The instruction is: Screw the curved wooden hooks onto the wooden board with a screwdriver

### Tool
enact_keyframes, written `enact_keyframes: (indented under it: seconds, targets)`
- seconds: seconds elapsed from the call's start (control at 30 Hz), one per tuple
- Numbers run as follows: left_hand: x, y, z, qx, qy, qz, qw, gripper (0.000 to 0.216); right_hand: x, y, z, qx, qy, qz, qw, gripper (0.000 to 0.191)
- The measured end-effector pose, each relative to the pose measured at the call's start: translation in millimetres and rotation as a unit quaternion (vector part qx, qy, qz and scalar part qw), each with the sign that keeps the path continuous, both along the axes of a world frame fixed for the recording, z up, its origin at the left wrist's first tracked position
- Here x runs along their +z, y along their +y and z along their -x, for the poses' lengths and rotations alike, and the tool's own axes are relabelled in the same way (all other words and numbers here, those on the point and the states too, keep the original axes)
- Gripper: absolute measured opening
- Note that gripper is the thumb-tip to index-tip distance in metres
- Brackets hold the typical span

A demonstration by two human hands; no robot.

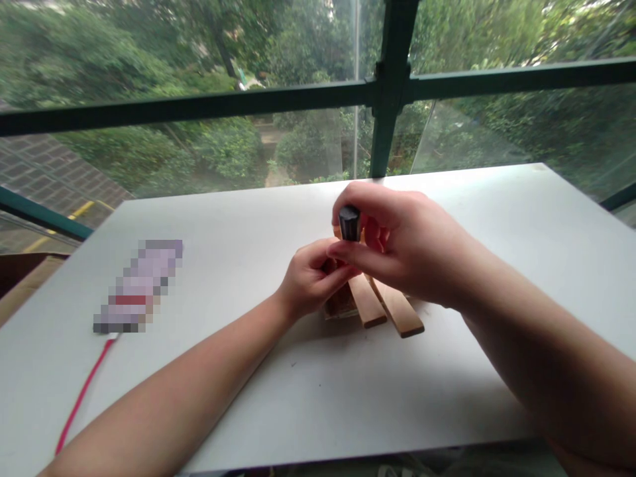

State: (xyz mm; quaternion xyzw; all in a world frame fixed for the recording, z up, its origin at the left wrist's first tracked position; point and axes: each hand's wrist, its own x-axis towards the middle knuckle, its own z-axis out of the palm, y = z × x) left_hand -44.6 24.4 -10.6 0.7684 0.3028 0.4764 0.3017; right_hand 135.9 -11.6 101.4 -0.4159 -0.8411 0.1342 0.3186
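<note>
My right hand [397,232] is closed around the upright black fluted handle of what looks like a screwdriver [350,224]. The tool's lower end is hidden behind my fingers. Just below and to the left, my left hand [315,275] is closed on a wooden piece, its thumb and fingers close to the tool. Two light wooden slats [368,303] stick out from under my hands towards me, side by side and slightly splayed. A darker brown block [340,303] shows beneath my left hand. Where these parts meet is covered by my hands.
All of this is on a white table [238,245]. A blurred-out phone-like device [142,281] lies at the left, with a red cable [84,391] running towards me. Behind the table is a window with a dark green frame [392,86]. A cardboard box [24,285] stands at far left.
</note>
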Motion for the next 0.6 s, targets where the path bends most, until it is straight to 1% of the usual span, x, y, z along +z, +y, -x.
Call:
enact_keyframes:
  seconds: [0.07, 0.17, 0.23, 0.47, 0.6]
  targets:
    - [2.1, -0.5, -0.8, -0.001, -0.005, 0.001, 1.000, 0.021, 0.3, 0.2, -2.0, 0.023, 0.014, 0.008, 1.000, 0.019]
    - [4.2, -0.5, -1.0, -0.019, -0.007, 0.009, 1.000, 0.020, 4.3, -1.8, -5.2, 0.048, 0.029, 0.034, 0.998, 0.032]
    - [4.6, -0.1, -0.6, -0.032, -0.008, 0.011, 0.999, 0.019, 7.0, -3.1, -6.5, 0.050, 0.030, 0.043, 0.997, 0.034]
    - [6.1, 2.3, 0.1, -0.068, 0.012, -0.026, 0.997, 0.012, 5.4, -1.1, -6.0, 0.005, 0.027, 0.032, 0.999, 0.010]
    - [7.4, 3.3, -0.3, -0.072, 0.036, -0.061, 0.995, 0.013, 2.9, -0.9, -5.0, -0.005, 0.029, 0.023, 0.999, 0.010]
